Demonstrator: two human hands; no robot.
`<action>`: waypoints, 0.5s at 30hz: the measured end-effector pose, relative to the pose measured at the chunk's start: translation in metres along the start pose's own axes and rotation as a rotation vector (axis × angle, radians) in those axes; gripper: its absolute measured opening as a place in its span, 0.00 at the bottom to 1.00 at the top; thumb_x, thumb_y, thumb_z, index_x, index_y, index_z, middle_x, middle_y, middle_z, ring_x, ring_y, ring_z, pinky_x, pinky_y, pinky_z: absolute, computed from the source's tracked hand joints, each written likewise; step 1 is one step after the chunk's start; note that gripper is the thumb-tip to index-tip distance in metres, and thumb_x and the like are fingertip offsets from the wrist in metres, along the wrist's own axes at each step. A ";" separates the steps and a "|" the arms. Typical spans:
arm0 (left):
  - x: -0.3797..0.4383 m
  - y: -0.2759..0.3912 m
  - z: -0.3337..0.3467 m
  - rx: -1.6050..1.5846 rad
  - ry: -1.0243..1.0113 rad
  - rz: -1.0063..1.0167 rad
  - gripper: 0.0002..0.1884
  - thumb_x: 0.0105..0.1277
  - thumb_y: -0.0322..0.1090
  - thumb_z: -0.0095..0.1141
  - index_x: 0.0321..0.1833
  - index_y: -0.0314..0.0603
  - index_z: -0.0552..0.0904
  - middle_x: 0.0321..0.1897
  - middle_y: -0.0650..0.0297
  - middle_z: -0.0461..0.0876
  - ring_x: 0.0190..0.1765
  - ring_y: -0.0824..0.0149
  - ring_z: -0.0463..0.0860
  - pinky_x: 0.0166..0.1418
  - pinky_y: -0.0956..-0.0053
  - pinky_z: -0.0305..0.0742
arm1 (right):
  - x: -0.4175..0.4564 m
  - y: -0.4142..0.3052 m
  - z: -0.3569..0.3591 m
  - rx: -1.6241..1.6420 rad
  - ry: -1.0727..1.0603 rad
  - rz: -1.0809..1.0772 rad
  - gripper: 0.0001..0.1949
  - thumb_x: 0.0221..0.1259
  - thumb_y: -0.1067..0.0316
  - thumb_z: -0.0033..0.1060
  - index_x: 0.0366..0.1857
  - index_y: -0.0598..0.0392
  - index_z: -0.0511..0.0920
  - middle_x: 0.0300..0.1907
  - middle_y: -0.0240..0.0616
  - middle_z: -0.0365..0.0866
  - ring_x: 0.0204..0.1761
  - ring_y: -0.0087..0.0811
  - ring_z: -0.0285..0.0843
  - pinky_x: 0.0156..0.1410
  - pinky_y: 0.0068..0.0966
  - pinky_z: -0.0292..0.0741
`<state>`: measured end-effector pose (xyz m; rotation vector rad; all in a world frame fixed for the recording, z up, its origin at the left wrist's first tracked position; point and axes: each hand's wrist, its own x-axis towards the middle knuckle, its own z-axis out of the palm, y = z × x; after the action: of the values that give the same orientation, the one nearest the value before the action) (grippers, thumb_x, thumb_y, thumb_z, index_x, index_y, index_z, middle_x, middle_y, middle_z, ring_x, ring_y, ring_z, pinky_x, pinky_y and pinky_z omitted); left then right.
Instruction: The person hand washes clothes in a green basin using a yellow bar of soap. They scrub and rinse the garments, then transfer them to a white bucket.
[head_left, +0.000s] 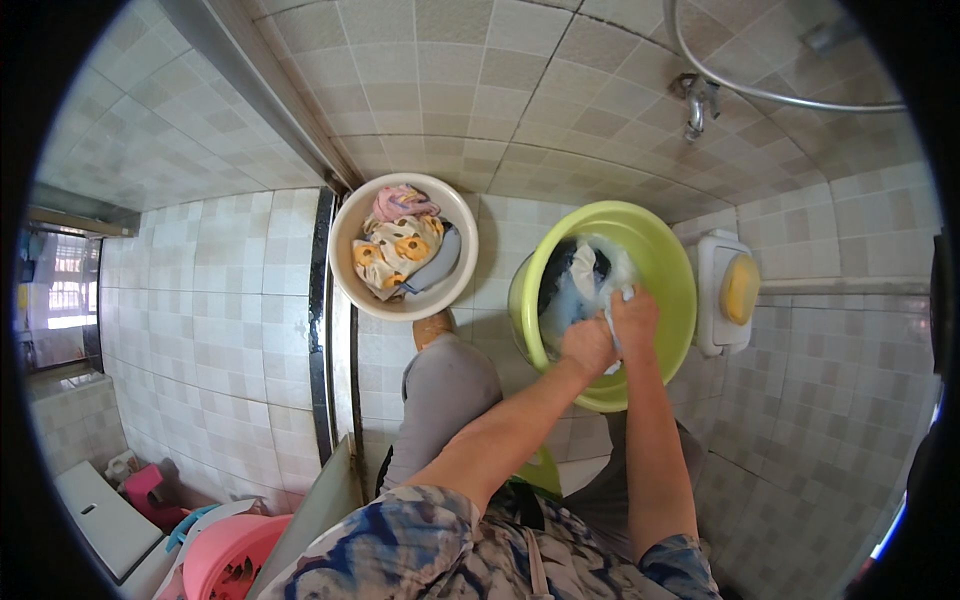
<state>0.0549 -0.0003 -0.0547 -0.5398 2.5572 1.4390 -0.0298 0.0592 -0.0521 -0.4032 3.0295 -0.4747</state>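
Both my hands are inside a lime-green plastic basin (679, 322) on the tiled floor. My left hand (589, 345) is closed on one side of a wet whitish cloth (609, 319). Close beside it, my right hand (636, 315) grips the same cloth from the other side. Below and beyond my hands lies cloudy, sudsy water (619, 259) with dark clothing (559, 274) soaking in it. A pale piece of fabric (583, 270) rises out of that water. My fingertips are partly hidden by the cloth and by each other.
Left of it stands a cream basin (469, 277) holding a floral garment (397, 251) and pink cloth (405, 202). A yellow soap bar (740, 289) rests on a white box (712, 300) at right. A tap (697, 109) juts from the wall. A pink basin (225, 540) sits lower left.
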 end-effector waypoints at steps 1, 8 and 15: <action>0.000 0.002 -0.008 -0.011 0.045 0.022 0.27 0.48 0.50 0.62 0.43 0.33 0.76 0.32 0.48 0.81 0.35 0.51 0.82 0.39 0.61 0.77 | 0.001 -0.003 -0.003 0.043 0.041 -0.039 0.17 0.48 0.60 0.55 0.37 0.63 0.76 0.37 0.57 0.78 0.41 0.53 0.75 0.48 0.40 0.71; 0.003 -0.011 -0.058 -0.193 0.535 -0.013 0.27 0.45 0.36 0.65 0.49 0.36 0.69 0.29 0.48 0.80 0.33 0.47 0.79 0.35 0.57 0.73 | 0.001 -0.091 -0.041 0.378 0.052 -0.289 0.25 0.54 0.56 0.58 0.53 0.57 0.69 0.47 0.52 0.72 0.47 0.49 0.71 0.53 0.38 0.69; -0.004 -0.043 -0.142 -0.281 0.945 -0.196 0.41 0.45 0.42 0.68 0.60 0.29 0.64 0.53 0.44 0.73 0.56 0.49 0.73 0.59 0.64 0.67 | -0.003 -0.122 -0.065 0.646 -0.148 -0.289 0.28 0.57 0.57 0.57 0.61 0.52 0.62 0.54 0.50 0.67 0.49 0.42 0.72 0.50 0.33 0.72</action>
<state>0.0801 -0.1404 -0.0130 -1.8301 2.7559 1.7533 -0.0027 -0.0329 0.0473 -0.7736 2.4855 -1.3120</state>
